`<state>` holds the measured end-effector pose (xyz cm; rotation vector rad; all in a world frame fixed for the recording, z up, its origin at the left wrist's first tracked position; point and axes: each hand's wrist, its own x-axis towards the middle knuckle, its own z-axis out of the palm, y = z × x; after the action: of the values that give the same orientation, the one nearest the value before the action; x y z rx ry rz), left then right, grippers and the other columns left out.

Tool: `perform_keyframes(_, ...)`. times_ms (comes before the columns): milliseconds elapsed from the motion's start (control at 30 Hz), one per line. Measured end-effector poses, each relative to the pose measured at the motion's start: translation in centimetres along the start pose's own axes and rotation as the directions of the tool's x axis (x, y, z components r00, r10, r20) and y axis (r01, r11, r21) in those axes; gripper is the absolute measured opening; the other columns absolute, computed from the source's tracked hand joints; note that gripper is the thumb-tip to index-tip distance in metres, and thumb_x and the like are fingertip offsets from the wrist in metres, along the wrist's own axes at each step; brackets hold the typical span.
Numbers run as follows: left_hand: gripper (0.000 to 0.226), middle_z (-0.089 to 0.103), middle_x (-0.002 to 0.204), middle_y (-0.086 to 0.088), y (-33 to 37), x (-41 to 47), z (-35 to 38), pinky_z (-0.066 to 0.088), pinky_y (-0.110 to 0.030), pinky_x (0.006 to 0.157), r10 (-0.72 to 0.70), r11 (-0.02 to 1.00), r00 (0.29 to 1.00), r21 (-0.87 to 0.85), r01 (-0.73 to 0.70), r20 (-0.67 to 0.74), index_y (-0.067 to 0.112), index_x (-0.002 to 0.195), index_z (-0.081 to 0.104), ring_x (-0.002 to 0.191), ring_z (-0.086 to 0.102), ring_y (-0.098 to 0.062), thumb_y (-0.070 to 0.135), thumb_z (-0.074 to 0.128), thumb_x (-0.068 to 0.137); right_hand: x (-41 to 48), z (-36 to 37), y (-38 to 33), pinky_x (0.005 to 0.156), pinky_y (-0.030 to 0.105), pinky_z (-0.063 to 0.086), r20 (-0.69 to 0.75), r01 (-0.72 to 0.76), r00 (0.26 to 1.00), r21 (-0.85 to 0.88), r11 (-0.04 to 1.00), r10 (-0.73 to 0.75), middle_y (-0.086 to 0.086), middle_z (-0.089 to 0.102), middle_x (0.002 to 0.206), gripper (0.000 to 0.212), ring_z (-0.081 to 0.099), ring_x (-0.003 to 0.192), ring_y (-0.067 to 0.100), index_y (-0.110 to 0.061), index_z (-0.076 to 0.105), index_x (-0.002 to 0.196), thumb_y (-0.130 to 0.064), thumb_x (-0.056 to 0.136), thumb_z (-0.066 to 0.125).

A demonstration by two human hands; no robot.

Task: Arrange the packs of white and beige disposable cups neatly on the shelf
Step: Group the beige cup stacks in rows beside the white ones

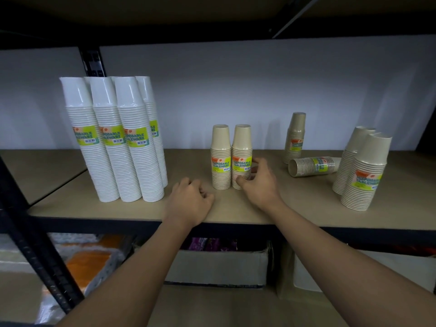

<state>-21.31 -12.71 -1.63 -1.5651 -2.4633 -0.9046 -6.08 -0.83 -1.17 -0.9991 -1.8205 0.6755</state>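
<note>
Stacks of tall white disposable cups in clear wrap point(118, 142) stand upright in a tight cluster well to the left of both hands — three in front and at least one, possibly more, behind. Next comes the left hand point(191, 201), resting on the beige shelf board point(295, 208) with fingers curled loosely into a near-fist, gripping nothing. Just beyond and to its right stand two short beige paper-cup packs point(231, 156), upright, touching side by side. The right hand point(258, 180) is cupped around the right-hand one of the pair, fingers point(243, 179) wrapped at its lower half — a light hold, by the look of it.

Further right of those fingers: one beige pack upright near the back wall point(295, 138), one fallen beige pack point(315, 166) with its long axis lying left to right, open mouth leftward, and two wider beige packs point(365, 168) standing together. The right hand is nearer all of these; the fallen one likely needs righting.
</note>
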Motion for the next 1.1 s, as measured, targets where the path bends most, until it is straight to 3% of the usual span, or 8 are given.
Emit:
perform_keyframes(300, 0.022, 0.057, 0.102, -0.004, 0.3, -0.8, -0.5, 0.047, -0.041, 0.091, 0.007, 1.0, 1.0, -0.03, -0.008, -0.012, 0.018, 0.088, 0.062, 0.104, 0.052, -0.027, 0.038, 0.057, 0.085, -1.3, -1.1, -0.3, 0.097, 0.037, 0.048, 0.014, -0.089, 0.996, 0.049, 0.995, 0.088, 0.005, 0.056, 0.124, 0.083, 0.059, 0.113, 0.02, -0.017, 0.04, 0.142, -0.04, 0.074, 0.083)
perform_keyframes(567, 0.018, 0.056, 0.097, 0.0, 2.6, -3.3, -0.3, 0.039, -0.03, 0.079, 0.118, 0.986, 0.992, -0.111, -0.123, -0.048, 0.016, 0.092, 0.065, 0.097, 0.051, -0.019, 0.032, 0.061, 0.085, -5.0, -6.2, -0.3, 0.087, 0.029, 0.05, -0.127, -0.05, 0.99, 0.065, 0.997, 0.057, 0.001, 0.061, 0.111, 0.039, 0.062, 0.098, 0.015, -0.018, 0.058, 0.115, -0.03, 0.082, 0.075)
perform_keyframes(767, 0.015, 0.06, 0.096, -0.005, 7.0, -4.0, 1.0, 0.046, -0.035, 0.083, 0.175, 0.965, 0.982, -0.185, -0.184, -0.064, 0.015, 0.088, 0.068, 0.098, 0.055, -0.027, 0.027, 0.065, 0.08, -6.9, -11.6, 1.0, 0.082, 0.039, 0.055, -0.349, -0.016, 0.936, 0.091, 0.996, 0.047, -0.003, 0.066, 0.093, 0.019, 0.063, 0.085, 0.011, -0.028, 0.06, 0.097, -0.026, 0.081, 0.07)
perform_keyframes(833, 0.016, 0.06, 0.096, -0.005, 8.3, -3.8, 1.7, 0.048, -0.037, 0.085, 0.186, 0.962, 0.981, -0.192, -0.193, -0.052, 0.015, 0.088, 0.068, 0.098, 0.056, -0.028, 0.028, 0.066, 0.079, -7.3, -13.4, 1.4, 0.079, 0.04, 0.055, -0.419, -0.017, 0.906, 0.1, 0.995, 0.057, -0.004, 0.064, 0.087, 0.021, 0.063, 0.083, 0.013, -0.036, 0.055, 0.091, -0.024, 0.081, 0.07)
perform_keyframes(900, 0.017, 0.062, 0.097, -0.006, 9.5, -3.5, 2.4, 0.049, -0.039, 0.088, 0.202, 0.958, 0.978, -0.198, -0.206, -0.044, 0.015, 0.088, 0.069, 0.099, 0.057, -0.03, 0.029, 0.066, 0.079, -7.6, -15.1, 2.0, 0.079, 0.04, 0.054, -0.485, -0.018, 0.872, 0.094, 0.995, 0.061, -0.004, 0.062, 0.087, 0.021, 0.062, 0.082, 0.014, -0.033, 0.055, 0.094, -0.024, 0.083, 0.07)
perform_keyframes(1000, 0.018, 0.062, 0.098, -0.008, 11.1, -3.1, 3.5, 0.048, -0.038, 0.085, 0.215, 0.96, 0.976, -0.179, -0.216, -0.025, 0.014, 0.087, 0.069, 0.099, 0.057, -0.03, 0.03, 0.065, 0.079, -7.5, -16.9, 3.3, 0.082, 0.042, 0.053, -0.548, -0.042, 0.833, 0.073, 0.996, 0.076, -0.001, 0.059, 0.099, 0.029, 0.059, 0.088, 0.014, -0.026, 0.053, 0.104, -0.026, 0.082, 0.071)
perform_keyframes(1100, 0.016, 0.061, 0.096, -0.007, 12.1, -2.6, 4.5, 0.048, -0.037, 0.084, 0.236, 0.959, 0.972, -0.164, -0.232, 0.008, 0.016, 0.083, 0.067, 0.096, 0.058, -0.029, 0.031, 0.065, 0.079, -7.0, -18.1, 4.6, 0.09, 0.042, 0.05, -0.559, -0.1, 0.824, 0.02, 0.995, 0.094, -0.001, 0.049, 0.114, 0.05, 0.057, 0.102, 0.019, -0.021, 0.048, 0.119, -0.027, 0.077, 0.074)
